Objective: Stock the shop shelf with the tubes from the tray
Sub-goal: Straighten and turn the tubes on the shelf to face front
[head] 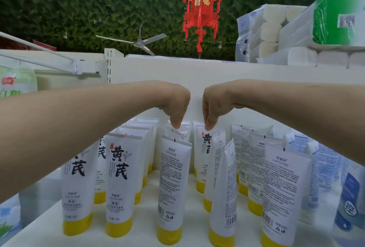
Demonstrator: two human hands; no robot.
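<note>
Soft white plastic tubes [118, 177] with glossy yellow caps stood cap-down in rows on the smooth white shelf [146, 225], flat crimped top of one far tube [182, 135] pinched by the left hand [173, 106], neighbouring tube [203, 148] pinched likewise by the right hand [217, 104]

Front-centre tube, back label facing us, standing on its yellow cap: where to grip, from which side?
Pinch the flat crimped seal at the top of the front-centre tube, coming down from above. It stands upright on its yellow cap with neighbouring tubes close on both sides, so the thin seal is the free part. The left hand and right hand appear to pinch rear tubes likewise.
</note>
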